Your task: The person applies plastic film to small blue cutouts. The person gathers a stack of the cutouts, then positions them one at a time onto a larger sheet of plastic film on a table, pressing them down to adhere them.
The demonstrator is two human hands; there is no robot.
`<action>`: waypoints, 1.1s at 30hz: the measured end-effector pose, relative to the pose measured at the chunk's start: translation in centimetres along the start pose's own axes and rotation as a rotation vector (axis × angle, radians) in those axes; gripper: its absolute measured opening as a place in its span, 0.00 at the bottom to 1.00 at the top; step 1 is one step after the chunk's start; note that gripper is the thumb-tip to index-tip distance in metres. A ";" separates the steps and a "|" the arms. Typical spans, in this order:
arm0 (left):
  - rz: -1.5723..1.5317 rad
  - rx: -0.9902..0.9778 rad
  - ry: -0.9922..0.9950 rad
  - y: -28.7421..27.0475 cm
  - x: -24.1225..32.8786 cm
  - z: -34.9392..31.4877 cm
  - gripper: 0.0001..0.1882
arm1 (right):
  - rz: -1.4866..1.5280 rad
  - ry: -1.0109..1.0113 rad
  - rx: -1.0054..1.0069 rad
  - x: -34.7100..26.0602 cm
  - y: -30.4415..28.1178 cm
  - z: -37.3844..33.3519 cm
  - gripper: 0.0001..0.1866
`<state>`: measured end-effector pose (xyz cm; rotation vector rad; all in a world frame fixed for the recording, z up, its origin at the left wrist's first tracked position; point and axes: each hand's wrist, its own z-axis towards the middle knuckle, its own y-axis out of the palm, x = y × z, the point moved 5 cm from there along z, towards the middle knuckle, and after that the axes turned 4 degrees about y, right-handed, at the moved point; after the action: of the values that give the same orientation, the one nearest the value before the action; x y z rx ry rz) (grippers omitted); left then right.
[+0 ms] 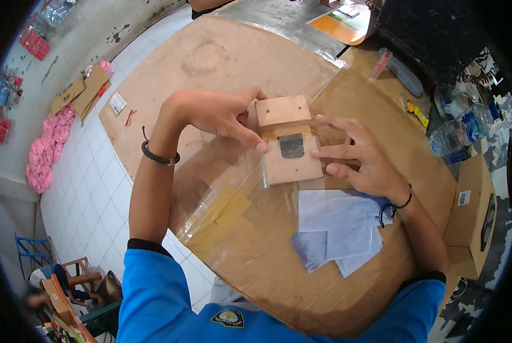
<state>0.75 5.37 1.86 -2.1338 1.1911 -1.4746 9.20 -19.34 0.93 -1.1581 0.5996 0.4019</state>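
Observation:
Two pale wooden blocks lie on the table in front of me, one behind the other. The far block (283, 111) is tilted up and has two small holes. A flat near block (293, 170) bears a dark grey patch (292, 146) by its far edge. My left hand (227, 117) grips the blocks' left side, its thumb by the near block's corner and its index finger at the far block's top corner; its other fingers are partly hidden. On the right, my right hand (362, 157) has its fingers spread, with fingertips at the near block's right edge.
Pale blue-white paper sheets (339, 226) lie nearer me. A cardboard box (467, 220) and a plastic bottle (462, 131) stand at the right. A red-handled small tool (131, 118) lies at the left edge. Clear plastic sheeting (222, 208) covers part of the table.

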 end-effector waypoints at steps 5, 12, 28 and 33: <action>0.001 0.014 0.015 0.1 -0.5 0.1 0.51 | -0.018 -0.011 0.002 -0.1 0.1 0.1 0.17; 0.026 0.024 0.013 0.0 -0.5 0.1 0.51 | 0.022 -0.013 0.015 0.3 0.3 0.1 0.17; 0.008 -0.028 -0.029 -0.1 -0.8 0.3 0.45 | 0.111 0.014 0.061 1.1 0.1 -0.1 0.20; -0.088 0.182 0.110 -1.1 -1.4 1.5 0.36 | 0.394 0.277 0.202 3.2 0.4 -0.5 0.23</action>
<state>2.36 6.80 0.99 -2.0293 0.9675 -1.6879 11.36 -19.66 -1.47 -0.9052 1.0944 0.5053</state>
